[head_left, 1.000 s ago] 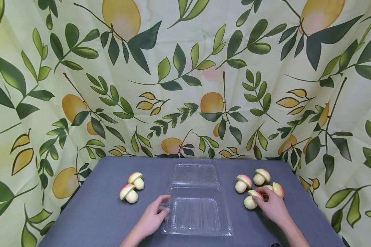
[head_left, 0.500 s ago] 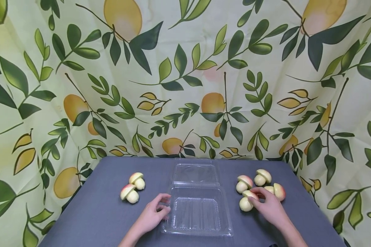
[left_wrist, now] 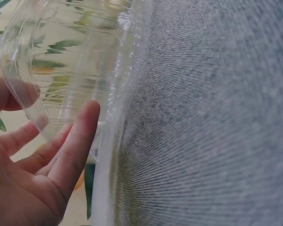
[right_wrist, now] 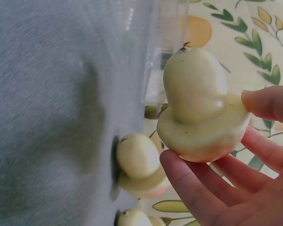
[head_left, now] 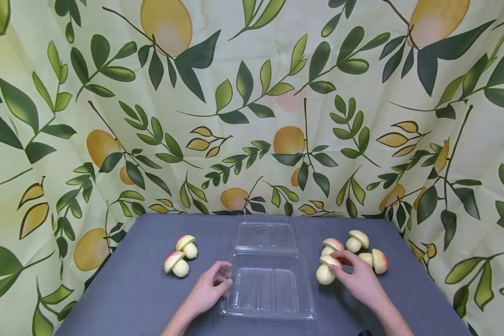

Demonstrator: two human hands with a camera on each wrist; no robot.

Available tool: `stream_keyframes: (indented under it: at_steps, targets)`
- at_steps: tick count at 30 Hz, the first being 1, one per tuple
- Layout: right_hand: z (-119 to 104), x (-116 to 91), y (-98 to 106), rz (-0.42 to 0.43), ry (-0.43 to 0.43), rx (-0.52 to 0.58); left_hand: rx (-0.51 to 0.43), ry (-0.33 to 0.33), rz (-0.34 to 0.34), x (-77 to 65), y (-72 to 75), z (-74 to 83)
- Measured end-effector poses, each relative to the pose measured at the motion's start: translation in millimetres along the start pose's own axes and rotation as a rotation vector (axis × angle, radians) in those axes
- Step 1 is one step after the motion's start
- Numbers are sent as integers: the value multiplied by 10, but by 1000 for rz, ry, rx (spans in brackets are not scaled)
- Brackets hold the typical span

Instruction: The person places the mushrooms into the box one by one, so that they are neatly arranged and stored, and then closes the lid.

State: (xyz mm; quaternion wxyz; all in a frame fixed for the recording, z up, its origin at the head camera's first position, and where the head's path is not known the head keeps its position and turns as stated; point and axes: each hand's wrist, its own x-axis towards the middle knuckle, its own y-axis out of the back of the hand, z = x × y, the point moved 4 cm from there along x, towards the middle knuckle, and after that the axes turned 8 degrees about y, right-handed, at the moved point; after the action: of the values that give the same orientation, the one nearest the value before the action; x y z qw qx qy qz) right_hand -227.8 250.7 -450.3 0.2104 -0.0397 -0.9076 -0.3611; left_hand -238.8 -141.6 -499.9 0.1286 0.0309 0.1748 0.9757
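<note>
My right hand [head_left: 360, 281] pinches a mushroom [right_wrist: 195, 89] between thumb and fingers. It has a pale rounded stem and a cream cap tinged red, and it appears raised off the table in the right wrist view. My left hand [head_left: 208, 290] is at the left rim of a clear plastic clamshell container [head_left: 269, 315], fingers loosely bent. In the left wrist view some fingertips show through or against the clear wall [left_wrist: 70, 89]; how firmly they touch, I cannot tell. The container's lid [head_left: 265, 235] lies folded back behind its base.
Right of the container lie more mushrooms: one [head_left: 332, 243] partly behind the held one, one at the back [head_left: 358, 240], one on its side [head_left: 379, 261]. Two more, a rear one [head_left: 186, 246] and a front one [head_left: 175, 263], lie left. Patterned cloth [head_left: 252, 116] hangs behind the grey table [head_left: 151, 298].
My right hand has moved left with the mushroom, toward the container and away from the other mushrooms on the right. My left hand stays almost still at the rim.
</note>
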Motion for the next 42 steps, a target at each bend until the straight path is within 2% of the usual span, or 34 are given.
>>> stream_keyframes:
  at_steps: [15,25,33,42]
  targets:
    - [-331,135,-153,-13,61,83,6,4,15,3,2,4]
    - [-536,233,-349,-73,31,173,32,6,23,-1,1,16]
    - [-612,282,-510,-99,-3,186,39,3,21,4,-20,9]
    - [-716,316,-685,-105,22,202,48,0,20,3,-22,16]
